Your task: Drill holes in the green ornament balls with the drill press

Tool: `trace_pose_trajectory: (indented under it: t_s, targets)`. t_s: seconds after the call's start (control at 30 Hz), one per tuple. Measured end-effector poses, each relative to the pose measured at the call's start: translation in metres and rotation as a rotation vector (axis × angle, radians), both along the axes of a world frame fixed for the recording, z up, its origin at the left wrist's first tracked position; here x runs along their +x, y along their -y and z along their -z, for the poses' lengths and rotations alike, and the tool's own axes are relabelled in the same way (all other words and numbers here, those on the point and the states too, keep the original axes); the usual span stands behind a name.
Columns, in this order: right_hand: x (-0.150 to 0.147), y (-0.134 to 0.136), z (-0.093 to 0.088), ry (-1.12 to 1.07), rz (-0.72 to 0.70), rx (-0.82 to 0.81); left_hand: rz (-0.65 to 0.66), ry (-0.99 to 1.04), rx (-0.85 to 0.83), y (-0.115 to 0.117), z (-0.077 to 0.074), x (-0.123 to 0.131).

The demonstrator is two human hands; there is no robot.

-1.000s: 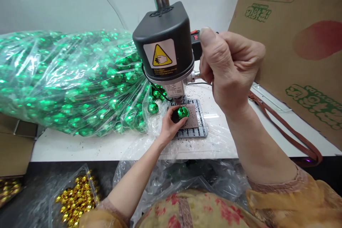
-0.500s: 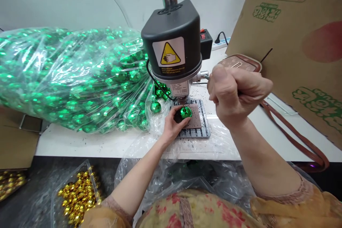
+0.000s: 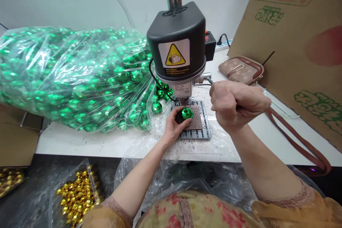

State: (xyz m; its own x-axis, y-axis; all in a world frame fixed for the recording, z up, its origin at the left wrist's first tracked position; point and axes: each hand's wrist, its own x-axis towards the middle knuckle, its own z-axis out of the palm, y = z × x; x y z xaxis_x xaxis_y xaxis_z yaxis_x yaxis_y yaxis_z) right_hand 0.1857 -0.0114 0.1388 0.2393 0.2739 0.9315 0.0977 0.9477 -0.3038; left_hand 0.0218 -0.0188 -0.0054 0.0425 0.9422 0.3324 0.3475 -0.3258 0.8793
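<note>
Under the black bench drill press (image 3: 176, 42), a shiny green faceted ball (image 3: 187, 113) rests on a small brown pad (image 3: 197, 121) over the slotted metal base (image 3: 204, 133). A dark hole shows in the ball's top, just below the chuck (image 3: 184, 101). My left hand (image 3: 175, 124) curves round the ball, thumb in front and fingers behind. My right hand (image 3: 235, 103) is closed in a fist round the drill press's feed lever (image 3: 210, 80), whose grip end is hidden in the fingers.
A large clear bag of green balls (image 3: 80, 78) lies at left, with a loose green ball (image 3: 156, 107) beside it. A brown purse (image 3: 240, 69) and a cardboard box (image 3: 296, 42) stand at right. Gold balls (image 3: 77, 196) fill a bag below the table edge.
My right hand has come down a little with the feed lever, uncovering more of the purse. The left hand still holds the ball in place. The view has shifted slightly.
</note>
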Motion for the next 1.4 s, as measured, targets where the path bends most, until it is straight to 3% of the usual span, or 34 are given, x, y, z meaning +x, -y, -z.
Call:
trace_pose_trajectory:
  t_s: [0.63, 0.83, 0.93, 1.1, 1.2, 1.27, 1.33, 1.4]
  targets:
    - [0.003, -0.002, 0.01, 0.061, -0.014, 0.11, -0.005, 0.019, 0.014, 0.0, 0.0, 0.001]
    - [0.004, -0.001, 0.016, 0.106, -0.088, 0.169, -0.016, 0.008, 0.01, 0.001, -0.001, 0.001]
    - [0.004, 0.004, 0.009, 0.085, -0.073, 0.092, -0.014, 0.006, 0.004, 0.001, -0.001, 0.001]
    - [-0.001, 0.005, -0.028, -0.055, -0.064, -0.172, -0.054, 0.035, -0.025, 0.002, -0.001, 0.003]
    - [-0.002, 0.002, -0.045, -0.099, -0.104, -0.22, -0.174, 0.007, -0.007, 0.02, -0.005, 0.002]
    - [-0.002, 0.0, -0.049, -0.093, -0.103, -0.235, -0.227, -0.047, 0.05, 0.043, -0.008, -0.001]
    - [-0.002, 0.0, -0.049, -0.084, -0.096, -0.243, -0.155, -0.116, 0.156, 0.072, -0.01, -0.004]
    - [-0.002, 0.001, -0.048, -0.073, -0.106, -0.24, 0.055, -0.215, 0.287, 0.102, -0.008, -0.007]
